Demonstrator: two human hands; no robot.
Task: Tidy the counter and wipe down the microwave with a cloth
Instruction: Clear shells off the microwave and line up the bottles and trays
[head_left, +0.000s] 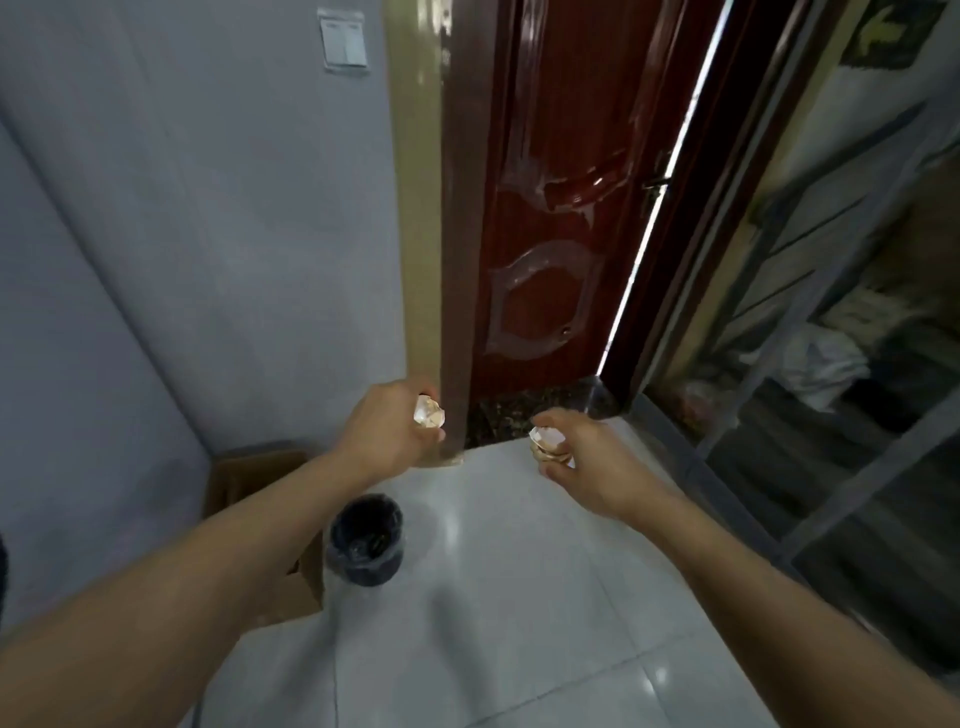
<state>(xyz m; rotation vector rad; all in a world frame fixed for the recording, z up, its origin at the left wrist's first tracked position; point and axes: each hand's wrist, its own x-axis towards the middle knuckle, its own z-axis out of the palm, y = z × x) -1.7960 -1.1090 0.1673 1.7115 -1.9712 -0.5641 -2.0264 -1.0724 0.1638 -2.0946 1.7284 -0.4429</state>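
My left hand (387, 423) is closed around a small crumpled wrapper (429, 413), pale and shiny. My right hand (584, 457) grips a second crumpled wrapper (545, 441) of the same pale kind. Both arms reach forward above a white tiled floor. A small bin lined with a black bag (365, 540) stands on the floor below and between my hands, nearer the left forearm. No counter, microwave or cloth is in view.
A red-brown door (550, 208) stands slightly ajar ahead, its frame (441, 234) just past my left hand. A flattened cardboard box (249, 478) leans against the grey wall on the left. Metal shelving (831, 312) with bags lies behind glass on the right.
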